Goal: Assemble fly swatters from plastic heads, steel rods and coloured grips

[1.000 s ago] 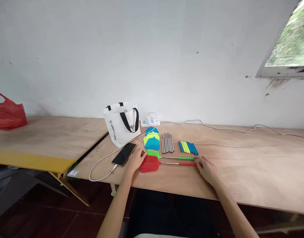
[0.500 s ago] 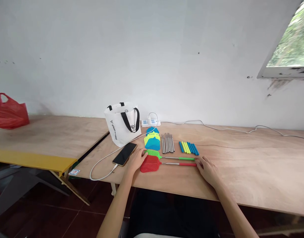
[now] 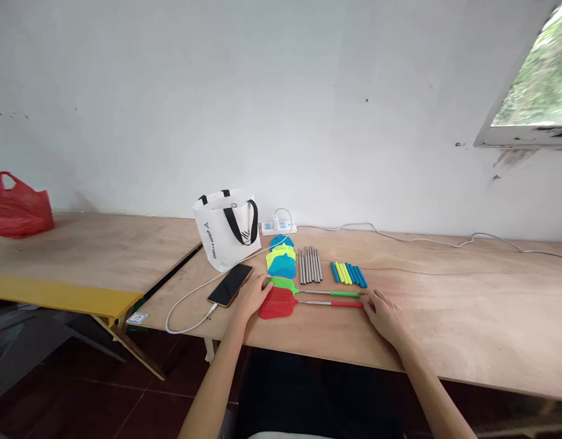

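Observation:
Two fly swatters lie side by side on the wooden table, a green fly swatter (image 3: 345, 294) behind a red fly swatter (image 3: 277, 303). My left hand (image 3: 253, 295) rests by their heads, fingertips touching the edge where the two meet. At the handle ends lies my right hand (image 3: 382, 312), its loosely bent fingers against the tips. Neither hand grips anything; both look open. Behind are stacked blue and yellow swatter heads (image 3: 281, 266), a row of several metal rods (image 3: 310, 266) and several blue and yellow handle grips (image 3: 349, 274).
A black phone (image 3: 231, 285) on a white charging cable lies left of my left hand. Behind it stands a white tote bag (image 3: 223, 235), beside a power strip (image 3: 279, 227) at the wall. A red plastic bag (image 3: 19, 207) sits on the left table.

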### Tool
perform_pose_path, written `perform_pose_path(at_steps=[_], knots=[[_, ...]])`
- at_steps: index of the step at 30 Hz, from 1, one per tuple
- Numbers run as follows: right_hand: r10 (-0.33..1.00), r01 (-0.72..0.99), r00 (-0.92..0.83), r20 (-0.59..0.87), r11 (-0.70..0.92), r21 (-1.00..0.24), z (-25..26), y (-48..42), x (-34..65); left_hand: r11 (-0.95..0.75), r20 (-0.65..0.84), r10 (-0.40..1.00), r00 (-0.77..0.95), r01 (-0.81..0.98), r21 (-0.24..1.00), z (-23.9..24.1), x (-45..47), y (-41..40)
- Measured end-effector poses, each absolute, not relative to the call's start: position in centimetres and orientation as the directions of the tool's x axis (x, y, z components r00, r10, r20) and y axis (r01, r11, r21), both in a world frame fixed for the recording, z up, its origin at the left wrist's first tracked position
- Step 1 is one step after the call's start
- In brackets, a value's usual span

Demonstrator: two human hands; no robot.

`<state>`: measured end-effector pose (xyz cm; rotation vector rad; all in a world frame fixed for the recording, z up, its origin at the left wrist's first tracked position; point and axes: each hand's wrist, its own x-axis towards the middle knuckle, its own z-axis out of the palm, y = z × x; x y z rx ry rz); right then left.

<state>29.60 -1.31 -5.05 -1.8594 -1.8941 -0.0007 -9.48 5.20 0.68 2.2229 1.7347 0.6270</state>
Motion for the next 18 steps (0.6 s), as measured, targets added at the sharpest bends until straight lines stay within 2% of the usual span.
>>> perform_pose_path(at_steps=[18], knots=[[0.939,0.935,0.04,0.341,0.085,-0.344,-5.15,-1.19,29.65,-0.279,0.199,0.958,0.206,0.826,0.49,0.74,-9.6,5.13]])
